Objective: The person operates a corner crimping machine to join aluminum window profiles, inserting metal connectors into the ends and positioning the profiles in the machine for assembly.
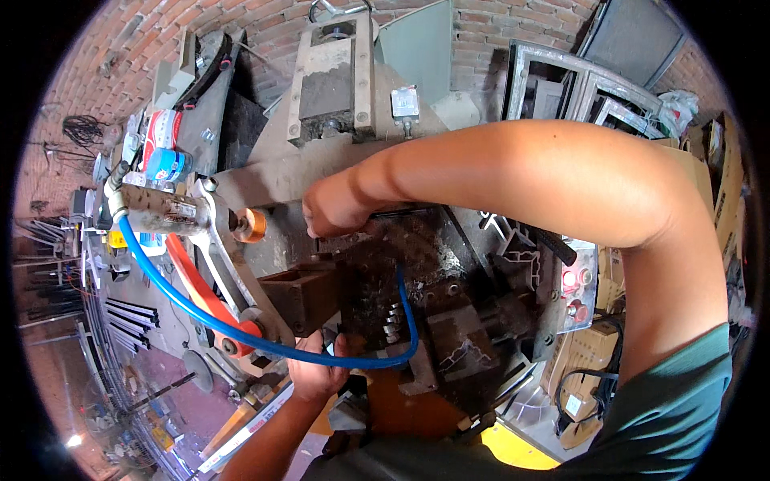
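Observation:
My right hand (333, 210) reaches across the machine from the right, its fingers curled closed beside the far edge of the dark work bed (377, 248). What it grips, if anything, is hidden. My left hand (318, 370) is low in the middle, closed with thumb and fingers around a small greyish piece that I cannot make out. It sits just under a brown metal block (301, 293). A blue air hose (200, 315) loops past the left hand from a pneumatic cylinder (164, 210), whose rod carries an orange round tip (251, 226).
An orange lever (200, 289) slants beside the cylinder's bracket. Metal shavings and grime cover the bed. To the right are a control box (577, 289) with lit red buttons and cardboard (569, 361). Window frames (561, 88) lean at the brick wall. Metal bars (132, 321) lie left.

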`<state>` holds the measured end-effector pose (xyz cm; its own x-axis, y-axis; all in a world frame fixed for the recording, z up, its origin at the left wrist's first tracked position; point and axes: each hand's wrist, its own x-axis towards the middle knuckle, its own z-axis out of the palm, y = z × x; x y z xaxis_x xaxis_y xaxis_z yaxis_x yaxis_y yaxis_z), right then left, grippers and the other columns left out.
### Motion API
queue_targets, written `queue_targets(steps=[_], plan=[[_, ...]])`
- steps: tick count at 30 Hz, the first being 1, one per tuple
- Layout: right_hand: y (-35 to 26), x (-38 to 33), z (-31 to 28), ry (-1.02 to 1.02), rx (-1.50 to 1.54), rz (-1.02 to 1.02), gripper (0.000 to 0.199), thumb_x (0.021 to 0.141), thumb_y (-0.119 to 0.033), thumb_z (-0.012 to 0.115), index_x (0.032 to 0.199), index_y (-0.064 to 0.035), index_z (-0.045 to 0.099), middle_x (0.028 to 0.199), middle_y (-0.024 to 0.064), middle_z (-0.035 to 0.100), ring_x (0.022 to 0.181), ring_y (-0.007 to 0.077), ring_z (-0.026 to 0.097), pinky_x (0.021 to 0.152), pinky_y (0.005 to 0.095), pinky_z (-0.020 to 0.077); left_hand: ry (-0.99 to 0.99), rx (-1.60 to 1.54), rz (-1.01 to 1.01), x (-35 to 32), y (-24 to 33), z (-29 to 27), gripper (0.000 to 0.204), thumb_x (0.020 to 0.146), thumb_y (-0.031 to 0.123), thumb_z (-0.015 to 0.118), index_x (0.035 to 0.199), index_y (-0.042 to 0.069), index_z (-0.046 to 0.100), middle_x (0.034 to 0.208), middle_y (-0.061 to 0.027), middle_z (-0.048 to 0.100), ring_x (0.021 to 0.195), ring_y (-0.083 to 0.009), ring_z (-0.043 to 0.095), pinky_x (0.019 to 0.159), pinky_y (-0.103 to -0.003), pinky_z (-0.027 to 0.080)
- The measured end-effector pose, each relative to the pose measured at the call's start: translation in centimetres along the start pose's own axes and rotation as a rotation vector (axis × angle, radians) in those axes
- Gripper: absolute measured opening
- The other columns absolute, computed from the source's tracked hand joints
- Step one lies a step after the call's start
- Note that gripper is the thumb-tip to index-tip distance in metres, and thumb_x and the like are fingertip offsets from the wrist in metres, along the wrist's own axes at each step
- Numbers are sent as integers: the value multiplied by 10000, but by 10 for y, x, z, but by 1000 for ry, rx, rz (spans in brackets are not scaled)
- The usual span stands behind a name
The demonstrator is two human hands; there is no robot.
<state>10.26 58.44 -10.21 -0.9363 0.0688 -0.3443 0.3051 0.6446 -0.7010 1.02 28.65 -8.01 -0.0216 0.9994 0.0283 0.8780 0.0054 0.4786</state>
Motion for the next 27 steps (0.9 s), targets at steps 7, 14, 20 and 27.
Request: queue_targets(steps=[7, 14, 20, 27], plan=[[-35, 9, -21, -264, -762, -318, 347, 612, -47, 829, 956, -25, 783, 886, 156, 751, 884, 357, 709, 744, 485, 557, 39, -29, 52, 0, 0, 1, 299, 878, 124, 669, 721, 10, 441, 676, -205, 392, 656, -399, 408, 655, -471, 304], [-16, 28, -9, -328, -471, -166, 234, 741, -136, 784, 958, -49, 779, 955, 169, 755, 878, 359, 699, 784, 465, 550, -16, 20, -3, 1, 2, 0, 298, 870, 109, 679, 718, 14, 441, 675, -207, 392, 638, -404, 395, 649, -475, 302], [-35, -36, -9, 86, 102, -65, 386, 1038, -330, 523, 1082, 9, 702, 957, 218, 732, 886, 386, 686, 844, 460, 518, 48, 14, 52, -5, -4, 0, 283, 868, 98, 683, 724, 16, 454, 685, -207, 396, 647, -412, 395, 634, -483, 294], [-30, -40, -8, 127, 24, -135, 340, 1050, -316, 531, 1087, -14, 681, 955, 244, 700, 907, 423, 669, 830, 460, 514, 44, 22, 27, -8, -18, 4, 247, 885, 261, 699, 825, 44, 596, 744, -205, 603, 713, -429, 595, 757, -513, 454]])
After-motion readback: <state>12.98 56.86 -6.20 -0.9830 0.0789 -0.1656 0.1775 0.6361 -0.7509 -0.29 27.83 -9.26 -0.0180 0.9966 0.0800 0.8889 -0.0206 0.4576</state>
